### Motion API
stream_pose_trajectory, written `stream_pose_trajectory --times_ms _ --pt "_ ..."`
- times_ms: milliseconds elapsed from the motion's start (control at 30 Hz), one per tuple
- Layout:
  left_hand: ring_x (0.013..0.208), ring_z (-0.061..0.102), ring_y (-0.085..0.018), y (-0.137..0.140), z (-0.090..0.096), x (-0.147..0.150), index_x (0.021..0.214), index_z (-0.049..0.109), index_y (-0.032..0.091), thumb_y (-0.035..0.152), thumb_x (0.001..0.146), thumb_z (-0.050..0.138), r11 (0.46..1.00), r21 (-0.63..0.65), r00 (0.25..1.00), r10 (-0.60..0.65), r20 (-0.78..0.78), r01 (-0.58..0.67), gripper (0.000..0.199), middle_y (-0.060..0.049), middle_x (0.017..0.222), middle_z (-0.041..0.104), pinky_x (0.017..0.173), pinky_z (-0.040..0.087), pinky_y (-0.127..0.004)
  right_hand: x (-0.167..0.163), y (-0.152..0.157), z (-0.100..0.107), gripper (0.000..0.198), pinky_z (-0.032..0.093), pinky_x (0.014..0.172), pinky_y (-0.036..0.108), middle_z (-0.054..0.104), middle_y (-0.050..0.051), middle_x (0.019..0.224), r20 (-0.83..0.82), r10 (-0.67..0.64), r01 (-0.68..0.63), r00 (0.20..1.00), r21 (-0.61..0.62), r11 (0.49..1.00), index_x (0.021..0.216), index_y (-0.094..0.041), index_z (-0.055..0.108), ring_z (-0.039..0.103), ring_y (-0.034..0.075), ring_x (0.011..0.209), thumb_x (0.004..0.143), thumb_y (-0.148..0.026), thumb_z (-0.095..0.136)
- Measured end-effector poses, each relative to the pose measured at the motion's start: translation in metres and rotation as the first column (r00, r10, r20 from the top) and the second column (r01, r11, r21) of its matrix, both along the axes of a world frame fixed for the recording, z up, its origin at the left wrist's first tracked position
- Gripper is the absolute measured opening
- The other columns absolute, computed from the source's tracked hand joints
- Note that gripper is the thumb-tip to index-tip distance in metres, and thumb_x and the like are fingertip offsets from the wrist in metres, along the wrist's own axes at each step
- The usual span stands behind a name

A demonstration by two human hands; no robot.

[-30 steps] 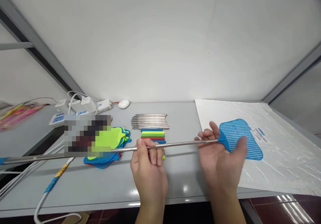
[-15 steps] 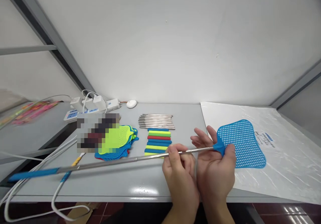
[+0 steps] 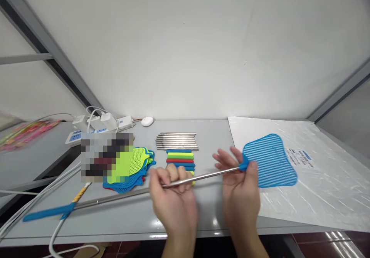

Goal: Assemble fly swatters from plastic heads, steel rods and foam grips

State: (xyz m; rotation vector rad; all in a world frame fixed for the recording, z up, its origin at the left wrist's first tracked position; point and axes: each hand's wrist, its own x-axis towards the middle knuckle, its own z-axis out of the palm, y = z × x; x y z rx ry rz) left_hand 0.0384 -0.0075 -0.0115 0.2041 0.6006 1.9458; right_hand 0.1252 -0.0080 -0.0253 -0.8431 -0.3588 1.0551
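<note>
A grey bench with a glossy near edge is set against a plain white wall, framed by grey metal struts. At the far left, a blurred pink and yellow bundle is cut off by the frame and cannot be made out. White cables are draped off the near left edge, and a power strip with white plugs is seen at the far left. A pixelated patch hides part of a stack of perforated swatter heads in green, blue and red. Bare steel rods lie in a row farther back, with coloured handle sleeves just in front, partly hidden by the left hand. That grip is closed around the thin telescopic rod of the blue fly swatter, whose blue handle end rests near the left edge. The right hand is pinched on the swatter's neck, thumb on top, other fingers spread. The slotted plastic head is held above a crinkled clear plastic sheet at the right.
</note>
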Motion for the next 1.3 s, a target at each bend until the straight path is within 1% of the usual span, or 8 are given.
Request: stream_pose_trajectory --times_ms 100,200,333,467,700,1000,1167,1300 --pt "0.047 0.028 -0.010 -0.008 -0.001 0.026 0.061 0.032 0.020 0.042 0.095 0.047 0.992 0.002 0.991 -0.127 0.035 0.127 0.044 0.005 0.057 0.025 0.047 0.031 -0.025 -0.012 -0.004 -0.003 0.048 0.050 0.084 0.040 0.073 0.008 0.107 -0.058 0.166 -0.166 0.984 -0.001 0.986 0.115 -0.019 0.060 0.070 0.022 0.088 0.095 -0.056 0.037" --pt "0.054 0.034 -0.010 -0.008 -0.001 0.026 0.063 0.039 0.019 0.038 0.095 0.050 0.979 -0.022 0.979 -0.203 -0.028 0.202 0.039 0.003 0.064 0.033 0.052 0.035 -0.025 0.005 0.002 -0.005 0.042 0.050 0.081 0.038 0.074 0.005 0.097 -0.045 0.072 -0.072 0.996 0.006 0.997 0.111 -0.019 0.062 0.068 0.018 0.075 0.094 -0.051 0.043" --pt "0.060 0.038 -0.010 0.004 0.000 -0.008 0.067 0.042 0.018 0.031 0.093 0.052 0.995 0.021 0.994 -0.099 0.035 0.099 0.030 0.003 0.070 0.037 0.057 0.039 -0.025 0.042 0.015 -0.005 0.039 0.048 0.083 0.035 0.072 0.002 0.089 -0.059 -0.164 0.165 0.985 0.002 0.986 0.106 -0.020 0.066 0.068 0.018 0.086 0.094 -0.048 0.041" --pt "0.059 0.040 -0.011 0.017 -0.003 -0.036 0.064 0.035 0.019 0.031 0.094 0.049 0.998 0.052 0.983 -0.040 0.181 0.031 0.035 0.004 0.065 0.035 0.058 0.039 -0.027 0.047 0.014 0.000 0.043 0.047 0.088 0.040 0.073 0.005 0.090 0.026 -0.224 0.224 0.974 0.007 0.975 0.107 -0.018 0.066 0.069 0.021 0.090 0.096 -0.047 0.037" --pt "0.049 0.029 -0.010 0.009 0.001 -0.010 0.062 0.025 0.021 0.030 0.095 0.049 0.997 0.069 0.953 -0.002 0.302 -0.020 0.041 0.007 0.055 0.018 0.052 0.033 -0.025 0.022 -0.005 0.015 0.038 0.046 0.092 0.049 0.075 0.004 0.086 0.090 -0.259 0.253 0.962 0.073 0.965 0.103 -0.025 0.061 0.072 0.025 0.089 0.097 -0.048 0.031" --pt "0.051 0.032 -0.011 0.005 0.008 0.029 0.061 0.025 0.020 0.040 0.095 0.048 0.995 0.082 0.984 -0.061 0.165 0.048 0.045 0.005 0.055 0.024 0.056 0.037 -0.027 -0.016 -0.008 -0.009 0.042 0.049 0.088 0.048 0.075 0.007 0.101 -0.014 0.112 -0.112 0.994 -0.018 0.994 0.115 -0.025 0.052 0.068 0.026 0.101 0.094 -0.056 0.034" --pt "0.057 0.039 -0.010 0.022 -0.006 0.000 0.065 0.037 0.019 0.028 0.090 0.056 0.990 0.005 0.972 -0.136 0.190 0.138 0.032 0.005 0.064 0.037 0.058 0.038 -0.026 -0.006 0.000 -0.006 0.042 0.046 0.094 0.045 0.073 0.007 0.104 0.019 0.084 -0.084 0.996 -0.024 0.996 0.119 -0.020 0.058 0.068 0.024 0.102 0.094 -0.051 0.045" --pt "0.054 0.041 -0.009 0.024 -0.006 -0.041 0.066 0.036 0.020 0.020 0.087 0.054 0.999 0.051 0.966 -0.033 0.258 0.020 0.028 0.006 0.060 0.036 0.061 0.040 -0.026 0.010 0.006 -0.004 0.037 0.044 0.098 0.043 0.071 0.005 0.109 -0.016 -0.038 0.037 0.999 -0.021 0.999 0.113 -0.021 0.062 0.066 0.022 0.106 0.095 -0.049 0.044"
